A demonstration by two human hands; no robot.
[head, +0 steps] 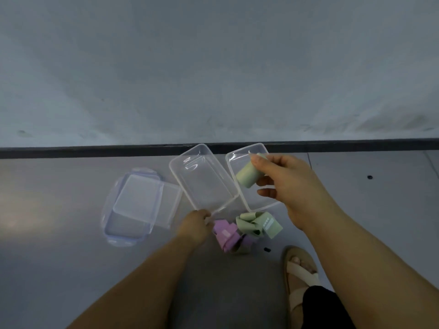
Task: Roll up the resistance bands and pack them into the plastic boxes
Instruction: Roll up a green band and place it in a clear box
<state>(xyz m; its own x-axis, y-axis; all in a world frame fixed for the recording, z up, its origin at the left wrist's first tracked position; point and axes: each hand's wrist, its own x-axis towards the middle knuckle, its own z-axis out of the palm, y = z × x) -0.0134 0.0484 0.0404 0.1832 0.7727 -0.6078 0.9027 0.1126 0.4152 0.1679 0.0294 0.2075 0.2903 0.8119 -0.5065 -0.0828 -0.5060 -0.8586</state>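
Floor: I see a smooth grey floor [59, 245] across the lower half of the frame, with a pale glare patch at the left edge.
Wall: a pale grey wall [213, 67] fills the upper half and meets the floor at a dark skirting strip [71, 151].
Boxes: two clear plastic boxes sit open side by side at centre, the left box [177, 179] and the right box [245, 149], touching at their near corners.
Right hand: my right hand [285, 181] pinches a rolled green band [247, 175] over the right box.
Left hand: my left hand [194, 225] grips the left box's near corner.
Lids: two clear lids [137, 200] lie overlapped at centre left.
Loose bands: a purple band [225, 233] and a green band [259, 224] lie crumpled below the boxes.
Foot: a sandalled foot [300, 269] rests at lower right.
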